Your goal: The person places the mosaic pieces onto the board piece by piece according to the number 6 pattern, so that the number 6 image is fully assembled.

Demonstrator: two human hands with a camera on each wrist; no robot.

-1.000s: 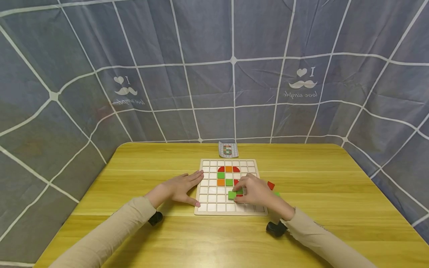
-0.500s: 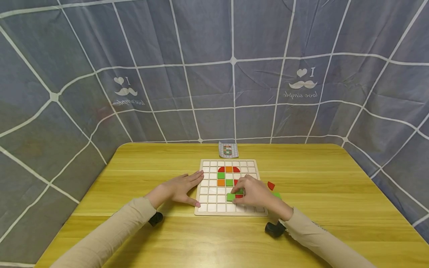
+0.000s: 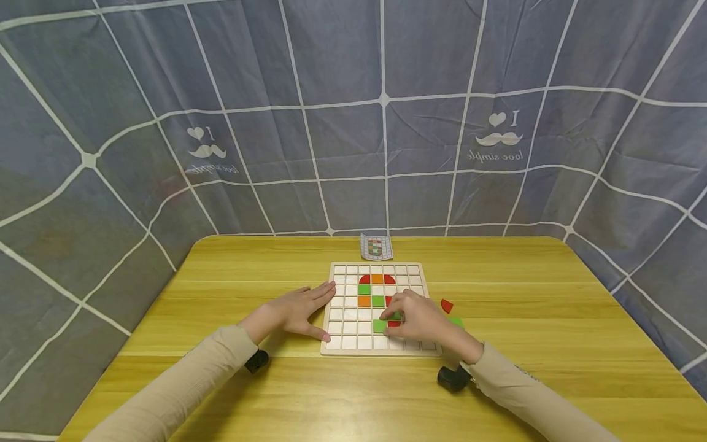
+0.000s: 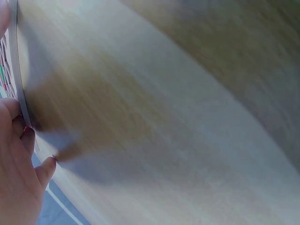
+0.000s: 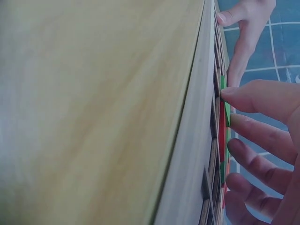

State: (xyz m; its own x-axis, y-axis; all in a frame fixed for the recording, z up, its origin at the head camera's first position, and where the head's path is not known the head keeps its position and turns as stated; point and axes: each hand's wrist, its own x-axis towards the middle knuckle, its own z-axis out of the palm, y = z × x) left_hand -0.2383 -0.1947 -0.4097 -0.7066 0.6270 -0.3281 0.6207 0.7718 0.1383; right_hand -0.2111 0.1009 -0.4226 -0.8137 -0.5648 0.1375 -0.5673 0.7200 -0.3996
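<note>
A square green tile [image 3: 379,326] lies in a lower cell of the pale wooden grid board [image 3: 339,347]. My right hand [image 3: 415,315] pinches this tile by its right side with thumb and forefinger; in the right wrist view the fingertips [image 5: 229,93] are right at its edge. Part of a red tile [image 3: 393,324] and a darker green tile [image 3: 395,315] show under that hand, which hides cells on the right. My left hand [image 3: 298,310] has its fingers spread, with fingertips and thumb on the board's left edge.
Red, orange and green tiles [image 3: 364,301] fill several cells higher on the board. A small pattern card [image 3: 376,247] lies behind it. Right of the board are a red quarter-round tile [image 3: 447,306] and a green tile [image 3: 456,321]. A grey curtain [image 3: 353,141] hangs behind the table.
My right hand has brought the green tile slightly left and toward me, from a tilt over the cells to flat in one cell. The left hand has stayed still.
</note>
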